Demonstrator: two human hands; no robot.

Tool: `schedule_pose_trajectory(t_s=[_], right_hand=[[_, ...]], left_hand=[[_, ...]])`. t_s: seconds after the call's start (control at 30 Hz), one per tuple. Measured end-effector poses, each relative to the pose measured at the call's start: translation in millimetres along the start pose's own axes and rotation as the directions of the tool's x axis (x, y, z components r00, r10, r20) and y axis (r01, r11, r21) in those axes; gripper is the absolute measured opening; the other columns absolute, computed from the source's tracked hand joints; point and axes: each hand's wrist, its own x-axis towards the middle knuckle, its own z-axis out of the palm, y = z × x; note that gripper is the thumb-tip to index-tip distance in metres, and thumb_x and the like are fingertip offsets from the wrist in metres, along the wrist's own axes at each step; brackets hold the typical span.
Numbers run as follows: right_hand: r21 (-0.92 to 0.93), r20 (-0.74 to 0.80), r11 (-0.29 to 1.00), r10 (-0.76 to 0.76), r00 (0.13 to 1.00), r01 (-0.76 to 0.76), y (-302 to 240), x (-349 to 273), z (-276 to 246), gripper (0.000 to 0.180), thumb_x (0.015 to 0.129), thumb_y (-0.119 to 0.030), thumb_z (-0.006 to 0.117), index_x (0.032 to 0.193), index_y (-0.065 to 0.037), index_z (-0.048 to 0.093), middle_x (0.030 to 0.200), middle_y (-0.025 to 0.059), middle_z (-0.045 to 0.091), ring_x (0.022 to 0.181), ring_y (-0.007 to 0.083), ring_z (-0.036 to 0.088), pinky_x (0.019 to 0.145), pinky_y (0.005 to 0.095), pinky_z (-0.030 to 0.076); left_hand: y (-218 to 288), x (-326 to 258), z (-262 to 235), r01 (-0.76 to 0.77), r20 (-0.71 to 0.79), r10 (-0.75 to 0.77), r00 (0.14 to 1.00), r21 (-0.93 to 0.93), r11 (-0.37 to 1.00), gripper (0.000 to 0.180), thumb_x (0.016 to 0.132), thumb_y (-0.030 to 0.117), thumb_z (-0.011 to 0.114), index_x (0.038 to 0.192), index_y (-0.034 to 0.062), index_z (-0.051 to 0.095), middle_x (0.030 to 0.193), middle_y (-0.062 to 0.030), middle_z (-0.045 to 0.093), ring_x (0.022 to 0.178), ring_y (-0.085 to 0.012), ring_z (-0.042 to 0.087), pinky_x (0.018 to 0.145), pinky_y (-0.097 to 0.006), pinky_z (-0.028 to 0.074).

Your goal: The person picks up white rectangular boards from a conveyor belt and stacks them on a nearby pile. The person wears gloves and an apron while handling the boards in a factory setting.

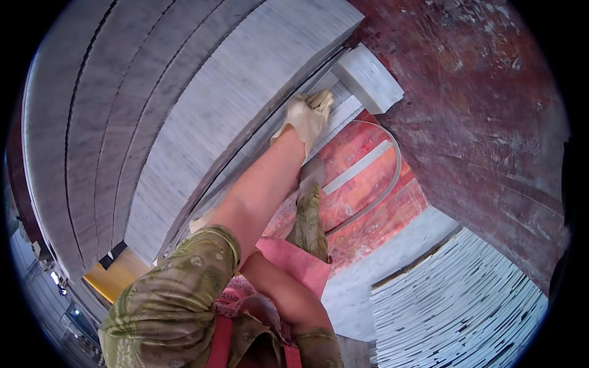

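Observation:
My left hand point(308, 115), in a beige glove, reaches far forward with bent fingers held close together. It grips a bundle of long pale grey strips point(257, 149) near the far end, beside a thick white marbled block point(370, 76). My right forearm crosses beneath the left one. Of my right hand point(202, 219), only a bit of beige glove shows near the close end of the strips; its fingers are hidden behind my left arm. Along the left of the strips rises a large stack of grey streaked slabs point(245, 80).
A stained dark red wall point(478, 116) stands on the right. On the reddish floor point(368, 214) lie a flat pale strip point(359, 167) and a thin curved band point(397, 153). Many thin pieces form a stack point(454, 300) at lower right. A yellow panel point(123, 270) stands at lower left.

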Motion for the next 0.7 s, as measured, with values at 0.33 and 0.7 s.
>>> schedule_pose_trajectory(t_s=[0.33,0.7], right_hand=[[-0.031,0.036,0.997,-0.069,0.997,0.070,-61.6,-29.2,65.6,0.028,0.106,-0.022,0.053,0.126,-0.006,0.063,0.126,0.0074,0.063,0.114,0.0185,0.057,0.106,0.0352,0.044],[-0.532,-0.201,0.846,-0.090,0.975,-0.032,-134.8,-46.3,151.5,0.032,0.104,-0.031,0.053,0.115,-0.004,0.067,0.116,0.0139,0.066,0.107,0.0262,0.061,0.100,0.0402,0.046]], left_hand=[[7.1,6.0,8.0,0.035,-0.097,-0.051,0.994,-0.164,0.986,0.035,0.105,0.023,0.041,0.117,-0.0046,0.059,0.118,-0.0201,0.069,0.113,-0.0351,0.068,0.098,-0.043,0.056],[-0.5,2.0,17.5,-0.072,-0.058,0.057,0.997,-0.287,0.955,0.041,0.103,0.008,0.031,0.132,-0.0090,0.053,0.143,-0.0206,0.059,0.134,-0.0325,0.056,0.111,-0.042,0.050]])
